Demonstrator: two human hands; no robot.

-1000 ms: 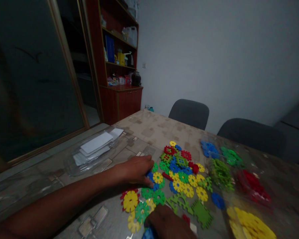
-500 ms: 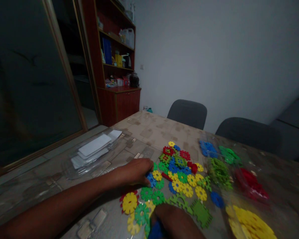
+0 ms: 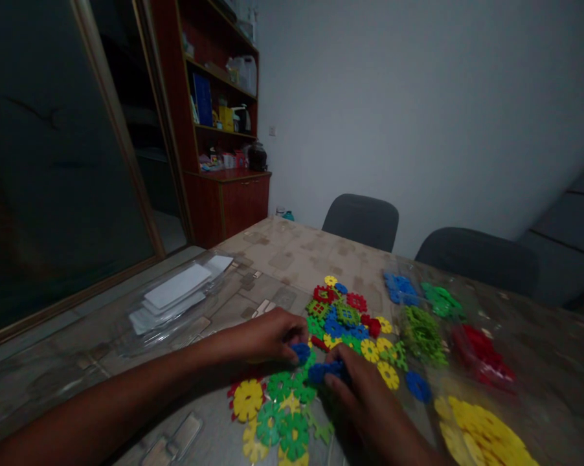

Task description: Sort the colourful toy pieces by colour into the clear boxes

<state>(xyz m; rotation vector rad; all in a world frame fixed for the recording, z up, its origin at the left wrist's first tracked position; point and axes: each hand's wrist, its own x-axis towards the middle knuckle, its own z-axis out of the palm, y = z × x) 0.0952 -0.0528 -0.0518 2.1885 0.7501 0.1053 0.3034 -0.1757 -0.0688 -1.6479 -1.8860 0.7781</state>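
My left hand [image 3: 276, 334] is closed, with a blue notched plastic disc [image 3: 300, 353] pinched between thumb and fingers. Close to its right, my right hand [image 3: 364, 391] grips blue notched discs [image 3: 324, 371], seemingly a small stack whose far end the fingers hide. Both hands are over a loose pile of flat interlocking toy pieces. Below them lie green notched discs [image 3: 294, 435] and yellow ones [image 3: 248, 400]. Farther back in the pile are green square window pieces [image 3: 348, 314] and red pieces [image 3: 357, 301].
On the right stands a clear compartment tray with blue [image 3: 401, 288], green [image 3: 442, 301], lime [image 3: 424, 333], red [image 3: 483, 356] and yellow pieces [image 3: 486, 430]. White cards [image 3: 178, 287] rest in clear plastic packaging at the left. Grey chairs [image 3: 361, 221] stand beyond the patterned table [image 3: 292, 252].
My right hand has moved up and away from me, bringing its blue discs near my left hand. My left hand has lifted a blue disc from the pile. The view has shifted slightly.
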